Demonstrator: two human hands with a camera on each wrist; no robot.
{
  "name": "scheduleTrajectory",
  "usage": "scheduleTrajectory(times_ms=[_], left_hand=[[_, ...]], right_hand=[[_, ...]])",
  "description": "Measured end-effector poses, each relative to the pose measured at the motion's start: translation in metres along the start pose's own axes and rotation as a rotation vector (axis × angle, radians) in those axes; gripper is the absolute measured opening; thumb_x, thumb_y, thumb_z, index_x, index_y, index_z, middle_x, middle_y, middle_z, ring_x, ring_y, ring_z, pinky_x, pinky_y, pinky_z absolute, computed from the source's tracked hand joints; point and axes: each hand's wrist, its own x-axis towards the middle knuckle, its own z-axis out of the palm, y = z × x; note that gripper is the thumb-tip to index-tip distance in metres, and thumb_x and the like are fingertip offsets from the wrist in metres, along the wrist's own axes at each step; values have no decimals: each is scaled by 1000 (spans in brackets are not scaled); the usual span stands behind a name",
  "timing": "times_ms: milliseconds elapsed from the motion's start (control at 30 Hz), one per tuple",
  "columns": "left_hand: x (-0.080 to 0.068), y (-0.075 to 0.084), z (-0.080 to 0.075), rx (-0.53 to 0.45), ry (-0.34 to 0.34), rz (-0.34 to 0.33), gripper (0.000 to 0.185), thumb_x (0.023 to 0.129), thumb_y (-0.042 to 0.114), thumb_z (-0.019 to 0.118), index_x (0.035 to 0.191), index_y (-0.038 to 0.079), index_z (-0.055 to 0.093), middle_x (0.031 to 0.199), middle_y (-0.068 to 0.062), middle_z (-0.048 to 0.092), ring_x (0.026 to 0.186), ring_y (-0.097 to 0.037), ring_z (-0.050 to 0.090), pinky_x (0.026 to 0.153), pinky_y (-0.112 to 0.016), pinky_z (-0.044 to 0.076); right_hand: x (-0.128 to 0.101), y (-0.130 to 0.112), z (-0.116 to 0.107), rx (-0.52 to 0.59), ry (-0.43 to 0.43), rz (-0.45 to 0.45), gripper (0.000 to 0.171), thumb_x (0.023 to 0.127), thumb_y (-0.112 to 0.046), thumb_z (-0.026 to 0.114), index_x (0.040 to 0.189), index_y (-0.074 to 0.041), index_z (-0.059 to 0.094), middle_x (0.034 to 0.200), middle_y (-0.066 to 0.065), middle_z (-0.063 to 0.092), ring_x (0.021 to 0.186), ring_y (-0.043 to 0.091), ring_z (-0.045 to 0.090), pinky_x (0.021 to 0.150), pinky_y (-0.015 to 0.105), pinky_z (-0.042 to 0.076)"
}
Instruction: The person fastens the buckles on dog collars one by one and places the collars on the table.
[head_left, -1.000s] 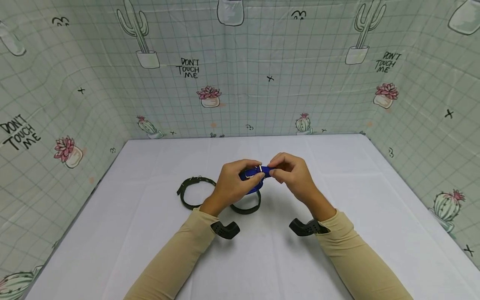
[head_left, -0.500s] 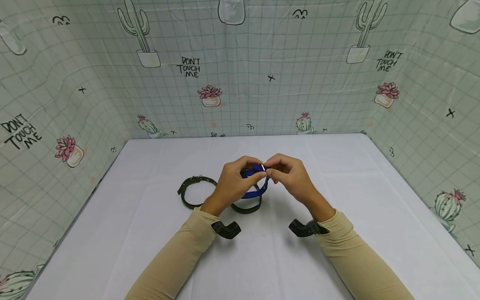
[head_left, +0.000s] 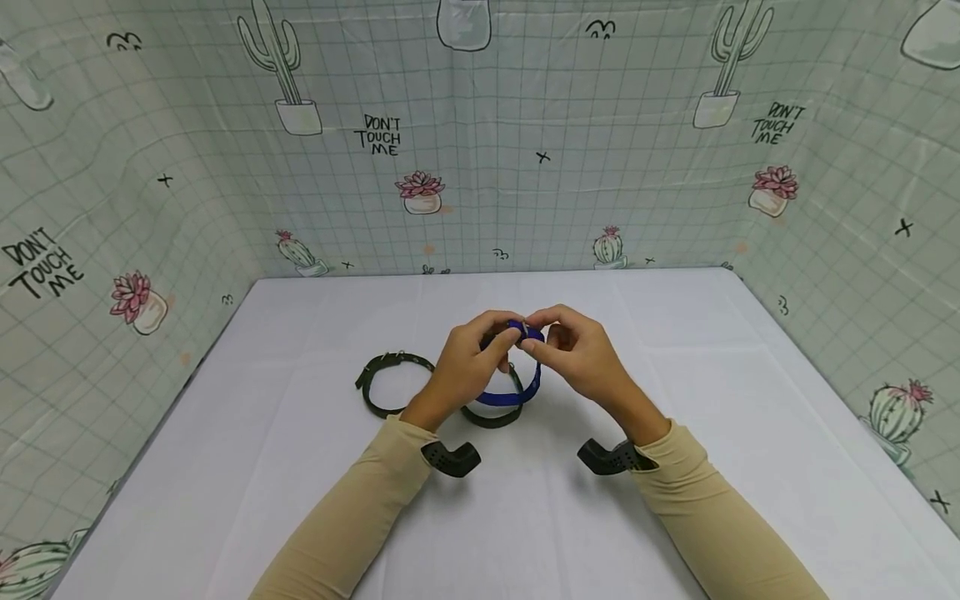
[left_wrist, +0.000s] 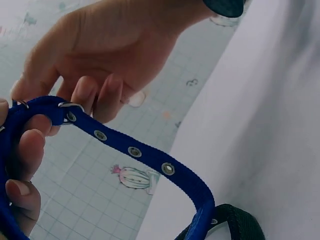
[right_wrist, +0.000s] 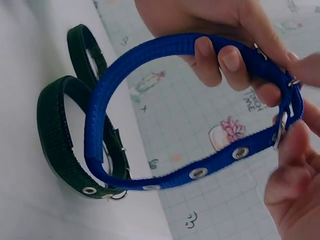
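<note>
Above the middle of the worktop (head_left: 300, 517), left hand (head_left: 468, 367) and right hand (head_left: 581, 354) are pinching a blue collar (right_wrist: 150, 115) at its buckle (strap looped, fastening apparently unfinished), two dark collars (head_left: 390, 385) lying beneath.

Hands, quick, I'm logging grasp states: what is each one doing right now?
Left hand: grips the blue collar near its buckle.
Right hand: pinches the blue collar's strap end at the buckle.

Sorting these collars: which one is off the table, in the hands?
The blue collar, held up by both hands; the two dark collars lie on the table.
</note>
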Motion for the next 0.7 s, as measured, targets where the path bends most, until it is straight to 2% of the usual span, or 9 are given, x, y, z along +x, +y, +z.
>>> scheduleTrajectory(times_ms=[100,200,400,533,700], left_hand=[[1,0,-1,16,-9,16,27,107,22,52,128,9,61,83,-1,63,66,-16,59,62,-31,50],[2,0,-1,45,-29,28,26,108,21,49,127,7,58,78,0,62,64,-14,59,59,-31,48],[2,-1,-1,42,-34,20,25,110,19,41,128,4,51,70,0,60,60,-14,57,51,-28,39],[1,-1,0,7,-26,-2,30,111,21,37,131,1,45,67,-3,61,57,-17,57,45,-28,33],[0,-3,1,-30,1,-3,30,112,25,34,133,5,42,69,-8,65,55,-18,58,46,-28,38]], right_hand=[[1,-3,2,-69,25,37,26,91,-9,76,115,-7,67,75,10,55,54,15,42,46,25,33],[1,-6,4,-99,30,74,25,92,-9,75,115,-4,67,83,11,59,53,13,40,46,24,32],[0,-1,2,-30,-5,46,23,93,-16,74,115,-11,70,95,6,63,49,13,40,44,25,31],[-1,-1,2,-8,-19,41,21,93,-12,73,113,-9,70,81,8,58,50,14,40,44,26,29],[0,1,2,-16,-11,46,18,93,-13,73,110,-9,69,66,7,47,49,14,37,43,26,27]])
